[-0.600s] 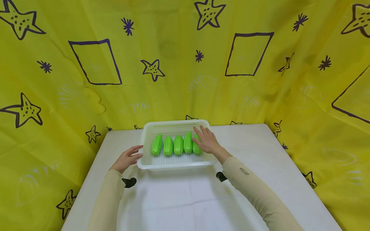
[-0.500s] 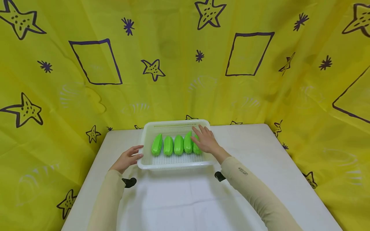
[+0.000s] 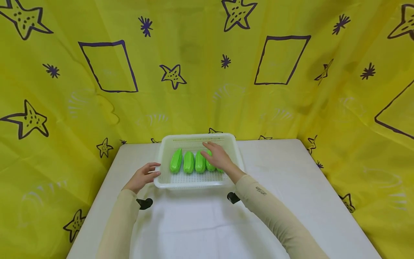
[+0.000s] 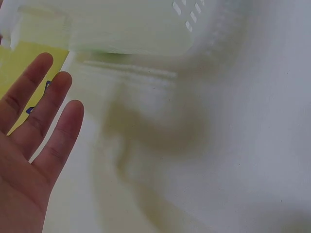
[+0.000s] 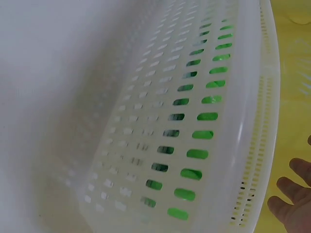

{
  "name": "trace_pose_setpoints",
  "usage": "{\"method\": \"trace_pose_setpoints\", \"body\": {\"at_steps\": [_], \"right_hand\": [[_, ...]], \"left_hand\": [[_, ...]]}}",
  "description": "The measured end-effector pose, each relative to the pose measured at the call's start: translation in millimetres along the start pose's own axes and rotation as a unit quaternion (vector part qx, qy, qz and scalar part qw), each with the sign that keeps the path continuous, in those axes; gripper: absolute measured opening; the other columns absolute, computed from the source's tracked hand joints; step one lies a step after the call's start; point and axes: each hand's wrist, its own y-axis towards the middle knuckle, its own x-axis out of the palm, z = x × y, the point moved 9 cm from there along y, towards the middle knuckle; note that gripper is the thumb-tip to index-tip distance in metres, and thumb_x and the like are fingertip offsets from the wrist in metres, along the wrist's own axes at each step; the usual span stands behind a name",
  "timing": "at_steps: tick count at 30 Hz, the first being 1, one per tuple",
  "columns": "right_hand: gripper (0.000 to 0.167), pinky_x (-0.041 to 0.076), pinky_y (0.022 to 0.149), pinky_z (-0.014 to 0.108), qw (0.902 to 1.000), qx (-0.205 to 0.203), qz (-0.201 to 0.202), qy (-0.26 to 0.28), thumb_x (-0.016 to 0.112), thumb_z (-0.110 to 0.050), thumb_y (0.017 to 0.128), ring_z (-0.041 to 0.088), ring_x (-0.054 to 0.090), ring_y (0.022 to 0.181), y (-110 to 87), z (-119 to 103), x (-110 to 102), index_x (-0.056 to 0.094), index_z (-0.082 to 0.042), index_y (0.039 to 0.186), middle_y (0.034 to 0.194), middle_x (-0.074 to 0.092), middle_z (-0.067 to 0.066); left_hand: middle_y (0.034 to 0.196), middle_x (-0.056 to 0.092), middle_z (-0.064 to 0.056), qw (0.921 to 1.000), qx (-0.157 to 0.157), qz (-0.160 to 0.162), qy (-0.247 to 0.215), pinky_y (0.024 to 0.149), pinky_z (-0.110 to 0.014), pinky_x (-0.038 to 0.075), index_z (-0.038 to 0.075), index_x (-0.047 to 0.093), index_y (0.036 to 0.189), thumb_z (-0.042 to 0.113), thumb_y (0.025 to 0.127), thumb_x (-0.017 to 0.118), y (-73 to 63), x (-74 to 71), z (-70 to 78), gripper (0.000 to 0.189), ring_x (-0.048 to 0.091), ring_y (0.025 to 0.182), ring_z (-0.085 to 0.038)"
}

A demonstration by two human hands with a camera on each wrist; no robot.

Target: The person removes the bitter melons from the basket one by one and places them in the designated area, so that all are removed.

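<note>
A white plastic basket (image 3: 196, 185) with slotted walls stands at the back of the table. In it lie several glossy green vegetable-shaped pieces (image 3: 189, 163), elongated and ridged, side by side in a row. Over the right end of the row hovers my right hand (image 3: 218, 157), fingers extended and partly covering the rightmost pieces. In the right wrist view its fingertips (image 5: 302, 167) show beyond the basket's rim. My left hand (image 3: 141, 178) stays at the basket's left side, fingers spread and fingertips right at the wall. The left wrist view shows that palm (image 4: 17, 189) with nothing in it.
The white table (image 3: 200, 230) extends in front of and to both sides of the basket. A yellow curtain (image 3: 194, 108) printed with stars rises behind and at both sides. Dark wrist-worn devices (image 3: 144, 204) stick out under both forearms.
My right hand has moved left over the row, from the rightmost piece toward the middle ones. My left hand has stayed at the basket's side. The head view has shifted slightly.
</note>
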Motion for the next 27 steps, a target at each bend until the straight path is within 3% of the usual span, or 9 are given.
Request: {"method": "trace_pose_setpoints", "body": {"at_steps": [6,12,18,27], "right_hand": [[0.052,0.03,0.113,0.05,0.999,-0.022,-0.001,0.038,0.056,-0.028,0.1,0.037,0.039,0.136,8.0,-13,10,0.047,-0.001,0.143,0.145,0.046,0.022],[0.055,0.033,0.112,0.046,0.9961,-0.02,-0.029,0.081,0.061,-0.027,0.098,0.035,0.043,0.134,14.4,-27,24,0.046,0.0,0.143,0.144,0.049,0.018],[0.056,0.043,0.104,0.045,0.9951,-0.004,-0.049,0.086,0.063,-0.028,0.097,0.038,0.052,0.125,23.3,-37,38,0.046,-0.001,0.144,0.143,0.05,0.017],[0.061,0.044,0.103,0.044,0.9924,0.006,-0.088,0.086,0.068,-0.023,0.093,0.036,0.051,0.125,34.2,-46,52,0.044,-0.005,0.146,0.143,0.049,0.017]], "left_hand": [[0.148,0.036,-0.023,1.0,-0.002,-0.008,-0.002,0.104,-0.051,0.042,0.014,0.045,0.143,0.033,0.092,0.069,-0.2,-1.3,-4.2,0.059,0.039,0.133,-0.039],[0.148,0.035,-0.024,0.9997,-0.014,-0.019,0.006,0.103,-0.05,0.043,0.016,0.04,0.147,0.027,0.096,0.064,-1.0,-0.1,-7.3,0.058,0.04,0.133,-0.04],[0.15,0.033,-0.023,0.9995,-0.024,-0.018,0.012,0.104,-0.05,0.043,0.018,0.039,0.148,0.027,0.096,0.063,-4.1,-0.3,-8.8,0.057,0.037,0.134,-0.039],[0.149,0.035,-0.022,0.9993,-0.019,-0.017,0.027,0.104,-0.05,0.043,0.019,0.04,0.148,0.031,0.096,0.064,-4.6,-0.5,-5.8,0.058,0.04,0.132,-0.038]]}}
